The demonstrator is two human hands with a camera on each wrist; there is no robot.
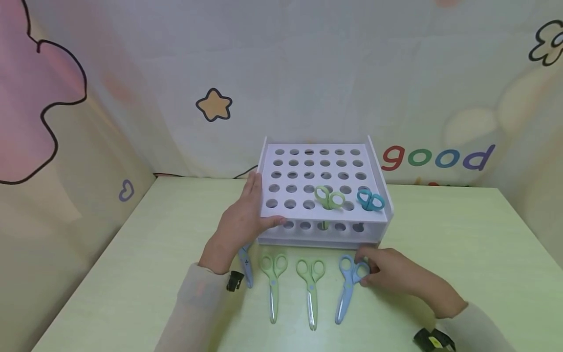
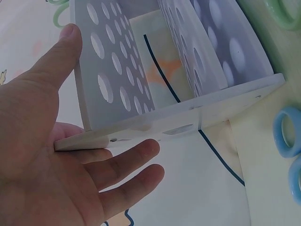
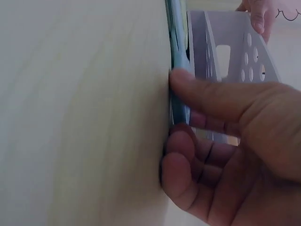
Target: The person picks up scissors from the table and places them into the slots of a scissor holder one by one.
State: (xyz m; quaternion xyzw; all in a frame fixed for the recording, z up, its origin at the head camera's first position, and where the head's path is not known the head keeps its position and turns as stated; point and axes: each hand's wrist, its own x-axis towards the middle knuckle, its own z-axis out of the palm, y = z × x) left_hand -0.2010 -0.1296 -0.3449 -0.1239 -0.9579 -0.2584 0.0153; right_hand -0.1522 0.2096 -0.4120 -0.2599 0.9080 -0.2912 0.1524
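My left hand (image 1: 239,217) grips the left side of a white perforated rack (image 1: 316,215), its thumb over the front edge. In the left wrist view, some of its fingers (image 2: 131,160) spread along the outside of the side panel. Just in front of the rack's right corner, my right hand (image 1: 396,271) pinches the right handle ring of blue scissors (image 1: 346,298) lying on the table. The right wrist view shows the thumb against the scissors (image 3: 179,106) from the edge, fingers curled below. Green scissors (image 1: 328,201) and teal scissors (image 1: 368,201) stand handle-up in rack holes.
Two green scissors, one left (image 1: 273,298) and one right (image 1: 312,305), lie on the table (image 1: 154,274) with blades toward me. Another pair of blue scissors (image 1: 247,266) lies partly hidden by my left wrist. A printed cloth (image 1: 299,73) hangs behind the rack.
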